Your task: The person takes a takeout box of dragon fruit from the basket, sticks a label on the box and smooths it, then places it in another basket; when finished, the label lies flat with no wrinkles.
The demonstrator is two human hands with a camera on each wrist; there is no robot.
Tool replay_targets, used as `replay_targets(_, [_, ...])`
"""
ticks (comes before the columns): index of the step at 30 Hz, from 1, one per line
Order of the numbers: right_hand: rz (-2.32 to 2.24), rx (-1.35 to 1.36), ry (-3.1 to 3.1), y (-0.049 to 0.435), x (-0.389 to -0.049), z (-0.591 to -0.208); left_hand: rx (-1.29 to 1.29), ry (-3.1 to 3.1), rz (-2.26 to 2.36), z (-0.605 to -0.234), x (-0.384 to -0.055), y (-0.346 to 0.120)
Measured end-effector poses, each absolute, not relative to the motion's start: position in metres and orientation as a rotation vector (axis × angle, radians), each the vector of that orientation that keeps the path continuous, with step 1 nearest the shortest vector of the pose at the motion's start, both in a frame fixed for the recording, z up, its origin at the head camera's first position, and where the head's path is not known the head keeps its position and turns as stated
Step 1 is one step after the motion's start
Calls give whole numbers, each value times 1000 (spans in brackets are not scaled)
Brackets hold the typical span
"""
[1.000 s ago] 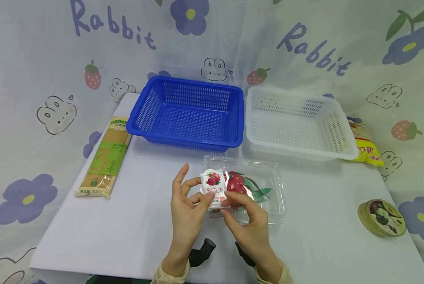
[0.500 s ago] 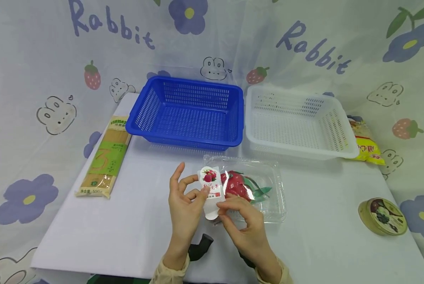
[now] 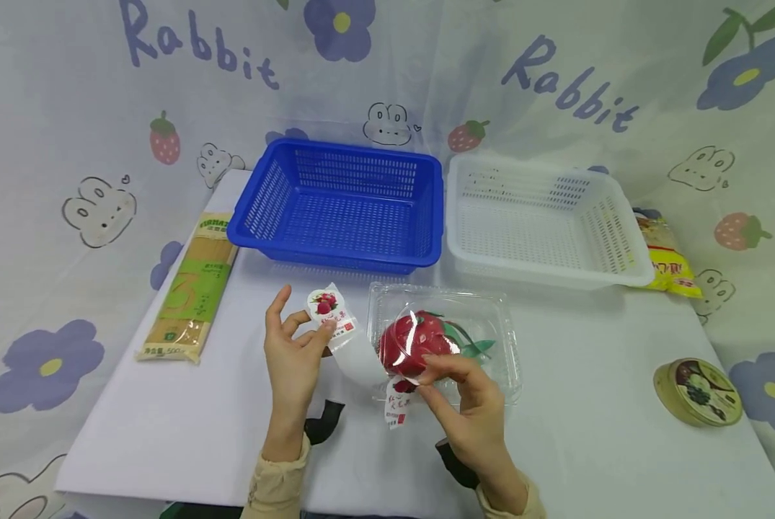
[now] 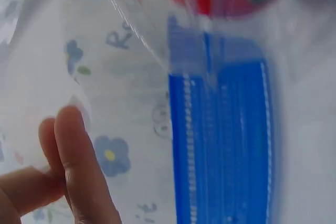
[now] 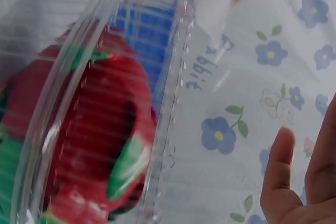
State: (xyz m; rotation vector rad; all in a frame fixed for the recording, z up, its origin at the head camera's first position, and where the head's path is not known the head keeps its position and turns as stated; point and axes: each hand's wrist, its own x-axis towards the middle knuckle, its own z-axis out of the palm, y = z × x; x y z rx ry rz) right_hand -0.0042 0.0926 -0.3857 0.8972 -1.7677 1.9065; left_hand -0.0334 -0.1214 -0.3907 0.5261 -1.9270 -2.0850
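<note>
Pinching fruit-printed label (image 3: 329,308) in left hand (image 3: 293,364), second label (image 3: 396,407) in right hand (image 3: 473,404).
Held above counter (image 3: 588,389), slightly left of midway between side edges, near clear box (image 3: 507,360) containing red fruit (image 3: 413,342).

This looks like a small curtained-off booth set up around a counter (image 3: 588,425), more a makeshift filming or sorting corner than a fitted kitchen or a shop floor. A curtain (image 3: 335,94) hangs behind and along both sides, printed with rabbits, strawberries, purple flowers and the word "Rabbit"; creases show that it is loose sheeting. The same print fills the background of both wrist views. The counter is plain white, with goods spread out on it: pasta (image 3: 192,288), a tin (image 3: 698,393), a bag (image 3: 669,270) and a box (image 3: 513,353) of red fruit (image 3: 416,342). Two baskets, one blue (image 3: 351,220), one white (image 3: 536,231), stand side by side at the back. Whether the booth is inside a home, studio or warehouse cannot be told.
</note>
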Motion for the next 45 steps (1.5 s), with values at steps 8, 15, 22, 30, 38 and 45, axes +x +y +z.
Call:
replay_targets(8, [1974,766,-1869,112,-15,-383,565,-2324,-1976,-400,-43,-154])
replay_targets(15, [1986,720,-1873,130,-21,-382,448,-2736,-1819,-415,-52,-179])
replay_targets(22, [1954,727,-1889,138,-23,-382,324,-3019,-1685,-436,-59,-191])
replay_targets(30, [1921,790,-1867,148,-26,-379,224,-3126,-1211,-440,-60,-185])
replay_targets(38, [1853,828,-2009,162,-31,-368,98,-2943,-622,-412,-37,-157])
replay_targets(45, [1754,843,-2200,175,-48,-360,-418,-2353,-498,-396,-20,-100])
